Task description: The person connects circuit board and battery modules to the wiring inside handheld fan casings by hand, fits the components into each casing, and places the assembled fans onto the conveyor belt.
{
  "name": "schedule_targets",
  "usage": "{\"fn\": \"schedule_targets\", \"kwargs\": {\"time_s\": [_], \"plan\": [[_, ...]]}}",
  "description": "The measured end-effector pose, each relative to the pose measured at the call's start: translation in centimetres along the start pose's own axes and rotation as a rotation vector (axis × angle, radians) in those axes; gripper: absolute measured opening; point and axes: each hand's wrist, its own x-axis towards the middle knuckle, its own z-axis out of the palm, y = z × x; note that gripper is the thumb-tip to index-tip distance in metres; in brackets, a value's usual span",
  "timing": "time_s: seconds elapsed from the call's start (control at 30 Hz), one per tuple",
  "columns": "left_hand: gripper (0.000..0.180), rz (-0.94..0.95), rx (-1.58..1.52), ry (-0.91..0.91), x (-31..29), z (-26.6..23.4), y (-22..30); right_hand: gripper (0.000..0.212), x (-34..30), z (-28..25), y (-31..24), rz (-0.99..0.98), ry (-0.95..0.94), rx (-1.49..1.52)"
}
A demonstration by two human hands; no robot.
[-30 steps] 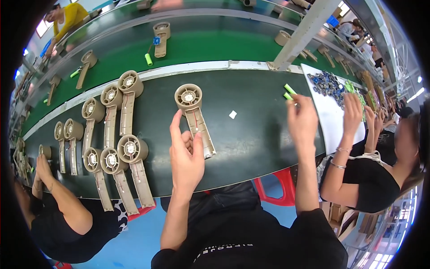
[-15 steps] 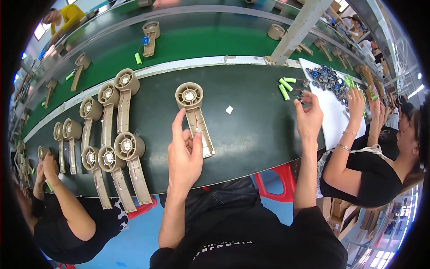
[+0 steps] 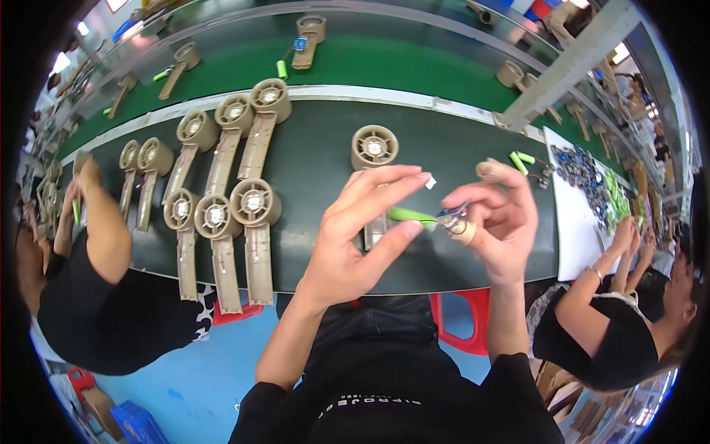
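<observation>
Between thumb and fingers, my right hand (image 3: 504,222) pinches a small blue circuit board (image 3: 452,212) with thin wires. A green cylindrical battery (image 3: 408,214) is joined to it and points toward my left hand (image 3: 344,244). That hand is open, its fingers stretched out and its thumb apart, close to the battery; I cannot tell whether they touch. Behind the hands lies a beige handheld-fan housing (image 3: 375,148), a round grilled head with an open handle, partly hidden by my left hand. A small white square (image 3: 431,182) shows by my left fingertips.
Several beige fan housings (image 3: 255,203) lie in rows to the left. At right, a white board (image 3: 566,251) bears a heap of blue circuit boards (image 3: 579,177) and green batteries. Loose batteries (image 3: 521,161) lie beside it. Co-workers sit on both sides; a metal post (image 3: 569,63) stands beyond.
My right hand has come from the batteries at right to the middle, bringing a circuit board with a battery. My left hand has let go of the fan housing and opened. The view has shifted.
</observation>
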Motion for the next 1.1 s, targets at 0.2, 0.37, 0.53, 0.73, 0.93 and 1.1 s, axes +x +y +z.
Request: {"fn": "schedule_targets", "kwargs": {"time_s": [0.2,0.37,0.53,0.73,0.93,1.1], "plan": [[0.041,0.048,-0.022,0.026,-1.2,-1.7,-0.4,0.056,1.2,3.8,1.0,0.297,-0.123,0.455],[0.036,0.063,0.071,0.072,-1.4,-2.9,0.2,0.055,1.9,4.1,1.4,0.356,-0.226,0.406],[0.031,0.009,0.205,0.203,-0.8,-2.3,0.4,0.067,2.1,6.2,0.5,0.564,-0.222,0.272],[0.032,-0.289,-0.237,0.234,-1.4,-2.8,-0.5,0.064,2.2,6.1,1.2,0.486,-0.303,0.254],[0.033,-0.462,-0.555,0.165,-1.5,-2.8,-0.2,0.063,2.7,4.4,2.1,0.718,-0.259,0.723],[0.040,-0.459,-0.611,0.169,-1.1,-2.7,0.1,0.058,2.5,4.3,2.3,0.719,-0.269,0.722]]}}
